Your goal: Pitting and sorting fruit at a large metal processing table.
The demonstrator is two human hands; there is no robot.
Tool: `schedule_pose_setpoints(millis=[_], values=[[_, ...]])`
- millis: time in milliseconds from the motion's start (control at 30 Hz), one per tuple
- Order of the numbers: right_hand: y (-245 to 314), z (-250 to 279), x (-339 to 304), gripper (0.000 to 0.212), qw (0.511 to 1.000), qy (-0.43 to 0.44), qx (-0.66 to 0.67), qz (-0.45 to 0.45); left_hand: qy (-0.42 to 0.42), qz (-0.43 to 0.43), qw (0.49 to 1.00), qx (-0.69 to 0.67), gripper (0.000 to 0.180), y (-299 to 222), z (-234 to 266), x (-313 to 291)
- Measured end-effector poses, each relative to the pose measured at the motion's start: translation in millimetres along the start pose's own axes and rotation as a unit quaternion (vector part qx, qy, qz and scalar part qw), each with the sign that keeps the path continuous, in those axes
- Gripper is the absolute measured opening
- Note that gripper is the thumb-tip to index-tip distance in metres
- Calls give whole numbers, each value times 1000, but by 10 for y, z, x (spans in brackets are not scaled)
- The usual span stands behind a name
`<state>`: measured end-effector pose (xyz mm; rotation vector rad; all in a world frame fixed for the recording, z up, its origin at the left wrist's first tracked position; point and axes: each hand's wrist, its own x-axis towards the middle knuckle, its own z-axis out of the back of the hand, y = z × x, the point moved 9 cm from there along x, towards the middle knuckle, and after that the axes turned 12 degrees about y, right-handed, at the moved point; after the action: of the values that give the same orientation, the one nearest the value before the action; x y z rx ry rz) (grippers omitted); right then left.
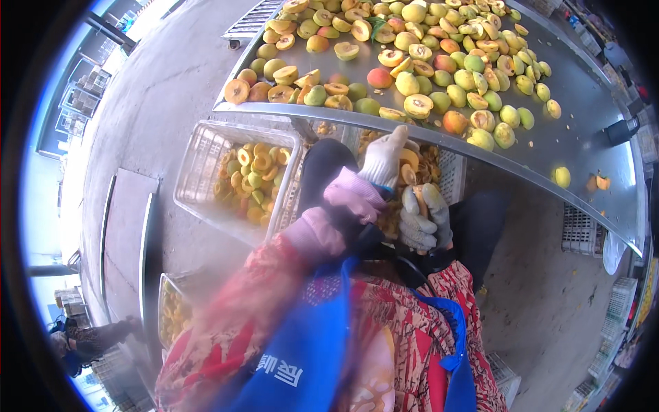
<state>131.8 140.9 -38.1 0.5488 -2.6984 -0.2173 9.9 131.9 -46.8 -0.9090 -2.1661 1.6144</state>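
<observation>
My left hand [385, 158], in a whitish work glove, is raised at the near edge of the metal table [522, 161]. Its fingers are partly hidden from this side, and an orange peach half [409, 159] shows right beside it. Lower and to the right, my right hand [424, 218], in a grey-white glove, is closed round a slim tan thing [419, 198] that looks like a handle; its far end is hidden. Beneath both hands, a crate [451, 175] between my legs holds cut peach pieces. Whole and halved peaches [419, 106] are heaped on the table.
A white plastic crate [195, 168] of peach halves stands left of my leg, and another crate [163, 309] of fruit sits nearer at left. The table's raised metal rim crosses in front of me. A dark crate [582, 230] is under its right side; more crates [618, 305] line the far right.
</observation>
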Motion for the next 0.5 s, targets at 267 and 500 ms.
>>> schedule_pose_setpoints(millis=[267,500], values=[[120,618,-371,17,812,-465,-328,-133,-265,-94,633,721,36,-1359,1229,-234],[1,1178,-130,11,876,-335,-337,-81,-19,-84,671,737,31,-759,174,797]])
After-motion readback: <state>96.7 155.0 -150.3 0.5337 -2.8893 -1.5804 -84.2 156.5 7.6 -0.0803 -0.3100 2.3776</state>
